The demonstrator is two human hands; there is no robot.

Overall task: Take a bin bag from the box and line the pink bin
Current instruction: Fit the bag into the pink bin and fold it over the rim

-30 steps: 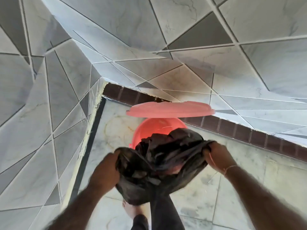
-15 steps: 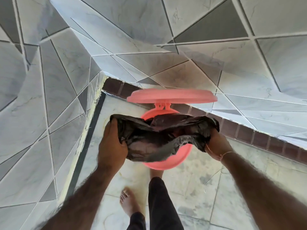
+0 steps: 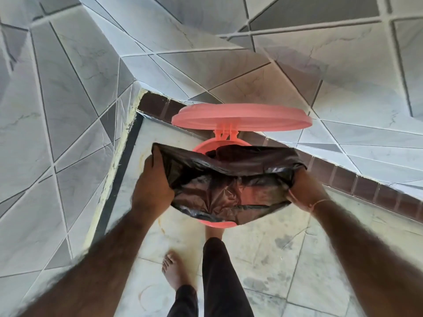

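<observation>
Black bin bag (image 3: pixel 229 179), crinkled and glossy, mouth stretched wide between both hands over the pink bin (image 3: pixel 215 224); lid (image 3: pixel 240 116) up beyond them. Left hand (image 3: pixel 152 188) grips one edge, right hand (image 3: pixel 304 189) the other. Pale marble floor (image 3: pixel 274 248) below, grey tiled walls (image 3: pixel 68 88) meeting in a corner

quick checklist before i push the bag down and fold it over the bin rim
1. Round pink plastic bin lid up: ok.
2. Left hand grip on the crinkled black plastic bin bag: ok.
3. Right hand grip on the bag's other side: ok.
4. Bag mouth spread open over the bin: ok.
5. Bag edge folded over the rim: not ok, near and far rim show bare.
6. Bag bottom reaching the bin floor: cannot tell.
</observation>
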